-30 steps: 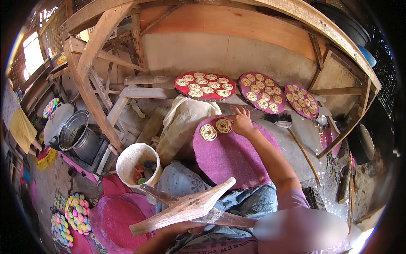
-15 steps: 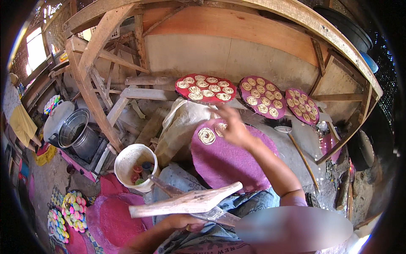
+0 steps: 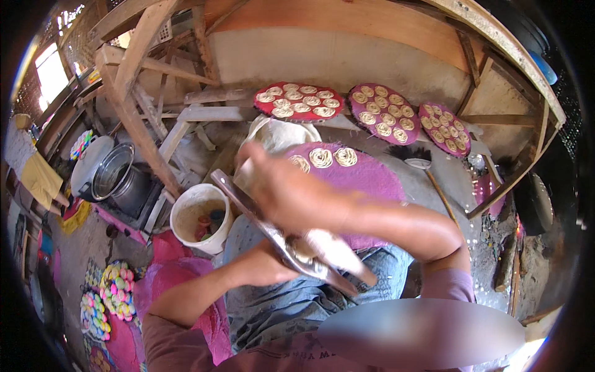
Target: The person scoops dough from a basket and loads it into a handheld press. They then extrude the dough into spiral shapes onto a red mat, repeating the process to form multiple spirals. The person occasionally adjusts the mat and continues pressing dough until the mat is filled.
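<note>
A wooden two-handled press (image 3: 331, 251), with a pale upper bar and a darker, shinier lower bar, is tilted above my lap. My left hand (image 3: 268, 263) is wrapped round the lower bar from beneath. Blurred by motion, my right hand (image 3: 288, 192) lies over the far end of the pale bar, its fingers curled there. Behind the hands, a round purple cloth-covered mat (image 3: 372, 186) rests at my knees. Along its far edge sit pale coiled noodle nests (image 3: 321, 158), three of them showing, the left one partly covered by my right hand.
Beyond are a red mat (image 3: 299, 91) and two purple mats (image 3: 383, 111) full of coils. Left of my knees stands a white bucket (image 3: 180, 217) with small cups inside. Further left are a metal pot (image 3: 127, 186) on a stove and a person (image 3: 40, 167). A black brush (image 3: 418, 162) lies right.
My right hand has come from the mat back onto the press. The press has swung to a steeper slant. A third coil now shows on the near mat, and the view has shifted slightly.
</note>
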`<action>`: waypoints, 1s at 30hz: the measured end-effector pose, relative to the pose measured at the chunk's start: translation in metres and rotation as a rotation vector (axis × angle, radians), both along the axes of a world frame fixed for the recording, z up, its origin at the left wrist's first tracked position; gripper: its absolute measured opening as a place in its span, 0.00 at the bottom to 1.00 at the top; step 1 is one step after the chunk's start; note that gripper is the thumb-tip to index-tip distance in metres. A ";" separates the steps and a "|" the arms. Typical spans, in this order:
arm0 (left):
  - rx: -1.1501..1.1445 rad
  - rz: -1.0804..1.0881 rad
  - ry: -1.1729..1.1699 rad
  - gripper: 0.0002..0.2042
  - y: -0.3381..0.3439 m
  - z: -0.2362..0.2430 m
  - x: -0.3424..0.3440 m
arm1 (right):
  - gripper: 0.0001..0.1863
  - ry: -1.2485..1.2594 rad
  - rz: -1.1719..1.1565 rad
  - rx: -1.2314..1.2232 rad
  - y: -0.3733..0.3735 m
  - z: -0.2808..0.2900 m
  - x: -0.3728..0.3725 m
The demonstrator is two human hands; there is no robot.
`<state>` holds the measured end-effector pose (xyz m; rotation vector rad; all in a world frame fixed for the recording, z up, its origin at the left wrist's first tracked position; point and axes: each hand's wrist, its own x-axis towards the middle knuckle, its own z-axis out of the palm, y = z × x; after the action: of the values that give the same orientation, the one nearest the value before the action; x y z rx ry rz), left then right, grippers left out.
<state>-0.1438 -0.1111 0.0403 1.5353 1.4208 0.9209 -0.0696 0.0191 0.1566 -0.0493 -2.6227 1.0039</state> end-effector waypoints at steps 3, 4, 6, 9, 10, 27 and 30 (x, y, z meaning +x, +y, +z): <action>0.074 0.109 0.156 0.18 -0.001 0.010 0.000 | 0.13 0.136 -0.040 -0.018 0.024 0.009 0.008; 0.048 0.134 0.245 0.18 -0.001 0.011 0.001 | 0.13 0.148 -0.039 0.002 0.027 0.011 0.012; 0.017 0.127 0.280 0.20 -0.002 0.012 0.003 | 0.13 0.158 -0.053 0.063 0.032 0.019 0.019; 0.052 0.149 0.279 0.21 -0.001 0.012 0.006 | 0.13 0.204 -0.085 0.138 0.032 0.034 0.026; 0.089 0.150 0.284 0.20 0.000 0.012 0.006 | 0.14 0.244 -0.100 0.156 0.032 0.038 0.027; 0.752 0.488 -0.829 0.36 -0.009 -0.021 0.026 | 0.11 1.339 -0.508 -1.004 0.128 -0.045 0.079; 0.862 0.548 -0.793 0.29 0.019 -0.011 0.035 | 0.11 1.425 -0.680 -1.215 0.095 -0.092 0.048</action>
<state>-0.1090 -0.0925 0.0293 1.0459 0.8574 2.3784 -0.0213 0.1143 0.0643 -0.3217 -0.4741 1.3752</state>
